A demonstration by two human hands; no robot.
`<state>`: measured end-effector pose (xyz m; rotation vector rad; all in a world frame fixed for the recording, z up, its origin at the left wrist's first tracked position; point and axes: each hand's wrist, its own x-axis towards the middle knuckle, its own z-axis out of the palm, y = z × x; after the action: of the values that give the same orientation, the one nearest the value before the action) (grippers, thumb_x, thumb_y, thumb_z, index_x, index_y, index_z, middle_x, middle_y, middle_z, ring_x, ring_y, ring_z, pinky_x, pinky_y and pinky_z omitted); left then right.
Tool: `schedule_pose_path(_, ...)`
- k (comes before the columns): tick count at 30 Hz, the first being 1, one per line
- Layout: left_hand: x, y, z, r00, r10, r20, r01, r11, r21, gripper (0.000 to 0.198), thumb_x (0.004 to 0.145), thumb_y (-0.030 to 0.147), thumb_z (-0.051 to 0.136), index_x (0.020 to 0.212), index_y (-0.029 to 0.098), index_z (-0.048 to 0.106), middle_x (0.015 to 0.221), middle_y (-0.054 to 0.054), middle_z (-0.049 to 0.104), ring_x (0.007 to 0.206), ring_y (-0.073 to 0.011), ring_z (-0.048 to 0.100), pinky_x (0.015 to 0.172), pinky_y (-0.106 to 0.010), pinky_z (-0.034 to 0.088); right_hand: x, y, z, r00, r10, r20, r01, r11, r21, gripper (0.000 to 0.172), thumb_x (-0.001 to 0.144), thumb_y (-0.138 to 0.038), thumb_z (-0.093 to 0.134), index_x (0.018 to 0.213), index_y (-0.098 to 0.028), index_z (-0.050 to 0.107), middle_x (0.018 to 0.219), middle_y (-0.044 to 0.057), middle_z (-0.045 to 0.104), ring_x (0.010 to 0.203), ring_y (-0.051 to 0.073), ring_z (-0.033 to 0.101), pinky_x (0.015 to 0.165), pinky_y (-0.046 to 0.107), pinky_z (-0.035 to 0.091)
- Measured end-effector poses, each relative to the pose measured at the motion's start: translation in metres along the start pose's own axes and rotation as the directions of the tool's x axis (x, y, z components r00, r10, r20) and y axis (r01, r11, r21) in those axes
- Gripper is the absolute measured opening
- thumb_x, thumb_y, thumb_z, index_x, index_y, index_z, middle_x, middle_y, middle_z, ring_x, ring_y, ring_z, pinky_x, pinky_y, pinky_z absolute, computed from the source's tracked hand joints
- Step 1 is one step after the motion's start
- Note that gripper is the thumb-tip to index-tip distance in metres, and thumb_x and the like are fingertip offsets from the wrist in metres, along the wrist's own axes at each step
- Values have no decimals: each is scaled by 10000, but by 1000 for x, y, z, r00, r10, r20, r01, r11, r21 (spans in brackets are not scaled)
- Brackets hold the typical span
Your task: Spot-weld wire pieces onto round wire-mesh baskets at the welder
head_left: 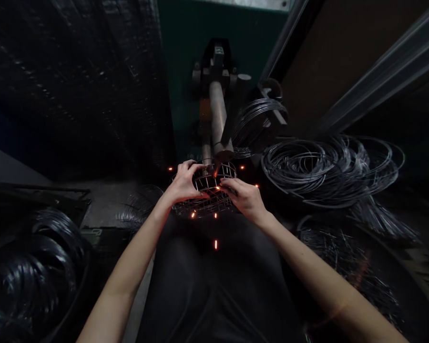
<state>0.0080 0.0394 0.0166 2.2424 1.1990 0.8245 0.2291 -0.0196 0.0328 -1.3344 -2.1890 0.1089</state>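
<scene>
A round wire cage [219, 201] with thin crossing wires is under the electrode end of a spot welder [219, 112]. My left hand [186, 183] grips the cage's left side, with its thumb low and its fingers bent over the top. My right hand [246, 194] is closed in a pinch at the cage's right side; a thin wire may lie between the fingertips, but I cannot make it out. An orange glow shows where the electrode meets the wires. Bright sparks fly outward around both hands, several of them dropping toward my lap.
Large wire coils [318, 169] are stacked on the right, with cut wire pieces [346, 262] in a dark container below them. Wire rings [259, 116] hang beside the welder. More shiny coils [32, 281] are at the lower left. A dark apron [214, 286] covers my lap.
</scene>
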Motion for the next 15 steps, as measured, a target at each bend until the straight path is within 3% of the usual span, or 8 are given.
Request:
schedule_pose_path(6, 18, -11, -2, 998, -64, -12, 64, 998, 6, 949, 407, 446, 901, 1251, 245, 518, 1292, -105, 398, 1248, -343, 382, 1070, -530, 357, 22, 13, 9, 991, 90, -96, -89, 996, 13, 157, 897, -318, 570, 891, -212, 684, 890, 51, 619, 724, 156, 595, 643, 250, 463)
schedule_pose_path(10, 41, -29, -7, 999, -36, 4, 36, 999, 33, 930, 395, 470, 897, 1217, 227, 537, 1270, -97, 438, 1233, -348, 410, 1069, -530, 357, 36, 15, 10, 991, 118, -59, -118, 993, 9, 146, 893, -301, 574, 918, -219, 692, 903, 37, 625, 737, 153, 589, 641, 239, 440)
schedule_pose_path(13, 43, -25, -8, 999, -36, 37, 34, 998, 51, 920, 428, 631, 825, 1194, 210, 537, 1233, -68, 477, 1220, -345, 425, 1070, -527, 341, 19, 18, -13, 989, 148, -4, -148, 989, 8, 253, 888, -298, 586, 1118, -221, 658, 988, 44, 636, 779, 157, 595, 671, 242, 453)
schedule_pose_path(15, 32, -17, -10, 998, -26, 56, 23, 998, 66, 944, 496, 751, 706, 1241, 216, 481, 1257, -31, 460, 1253, -342, 387, 1089, -552, 270, -9, 33, -39, 980, 199, 0, -199, 980, 24, 348, 891, -302, 583, 1228, -217, 603, 1050, 49, 642, 845, 164, 606, 745, 260, 473)
